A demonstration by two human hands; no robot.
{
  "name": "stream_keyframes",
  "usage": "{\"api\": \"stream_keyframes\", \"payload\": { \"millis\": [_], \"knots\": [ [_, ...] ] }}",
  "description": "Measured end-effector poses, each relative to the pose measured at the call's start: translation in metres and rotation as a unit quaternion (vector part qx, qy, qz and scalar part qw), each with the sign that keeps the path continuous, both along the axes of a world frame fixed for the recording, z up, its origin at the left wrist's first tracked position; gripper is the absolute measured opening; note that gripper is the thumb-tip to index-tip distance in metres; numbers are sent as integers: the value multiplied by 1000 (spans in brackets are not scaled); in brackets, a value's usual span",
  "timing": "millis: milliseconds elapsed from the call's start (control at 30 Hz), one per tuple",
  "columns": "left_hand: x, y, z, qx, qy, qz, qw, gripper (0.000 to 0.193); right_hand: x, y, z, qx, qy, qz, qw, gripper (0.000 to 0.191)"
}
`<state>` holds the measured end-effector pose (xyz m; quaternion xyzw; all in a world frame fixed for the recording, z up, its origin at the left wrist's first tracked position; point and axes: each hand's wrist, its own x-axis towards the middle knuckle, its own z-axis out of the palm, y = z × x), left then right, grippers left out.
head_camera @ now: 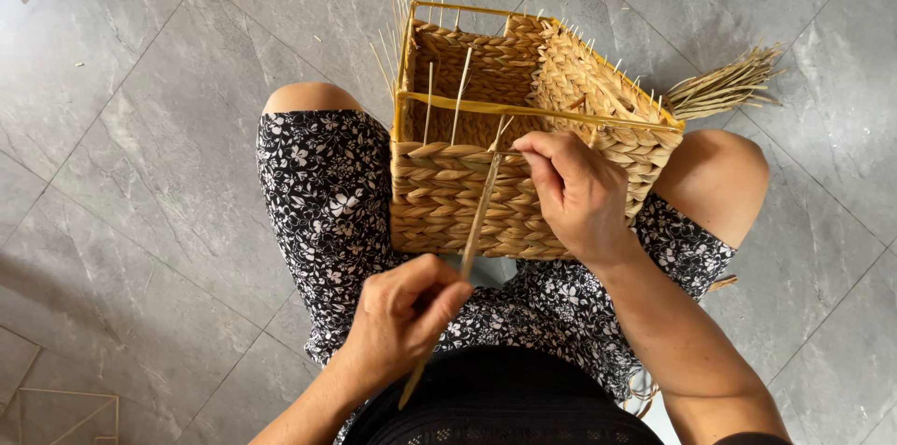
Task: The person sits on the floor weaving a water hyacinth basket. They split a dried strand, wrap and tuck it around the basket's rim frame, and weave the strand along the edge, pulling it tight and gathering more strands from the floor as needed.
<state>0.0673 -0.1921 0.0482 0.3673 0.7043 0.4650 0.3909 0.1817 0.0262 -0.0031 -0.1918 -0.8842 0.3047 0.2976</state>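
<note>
Two hands work a woven basket (523, 127) resting on a person's lap.

The left hand (404, 314) is closed around a thin flat stick (467, 249), whose tip meets the basket's near wall. The right hand (575, 193) pinches a strand at that wall's top edge, fingers curled. A bundle of loose straw (724, 85) lies on the floor (140, 127) beside the basket's far right corner.

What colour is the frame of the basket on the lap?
Yellow. The basket's thin frame shows best in the head view, above the tan woven sides.
</note>
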Motion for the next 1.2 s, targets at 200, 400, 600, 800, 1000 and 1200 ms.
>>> {"api": "stream_keyframes", "payload": {
  "millis": [200, 400, 600, 800, 1000, 1200],
  "knots": [
    [-17, 36, 24, 138, 52, -117, 982, 11, 16, -15, -6, -56, 101, 166, 979, 21],
    [-45, 95, 8, 73, 377, -94, 919, 16, 30, -1, 11, -98, 167, 94, 977, 14],
    [-49, 120, -22, 20, 439, -110, 891, 6, 0, 44, 40, -215, 211, 35, 953, 7],
    [-41, 114, -30, 120, 410, 1, 904, 14, -37, 92, 29, -251, 198, 15, 947, 64],
    [-41, 120, -30, 149, 398, 33, 904, 14, -43, 122, 20, -99, 130, 46, 985, 39],
    [-41, 120, -31, 180, 402, 45, 897, 13, -38, 132, 26, 113, 89, 36, 989, 19]
  ]
}}
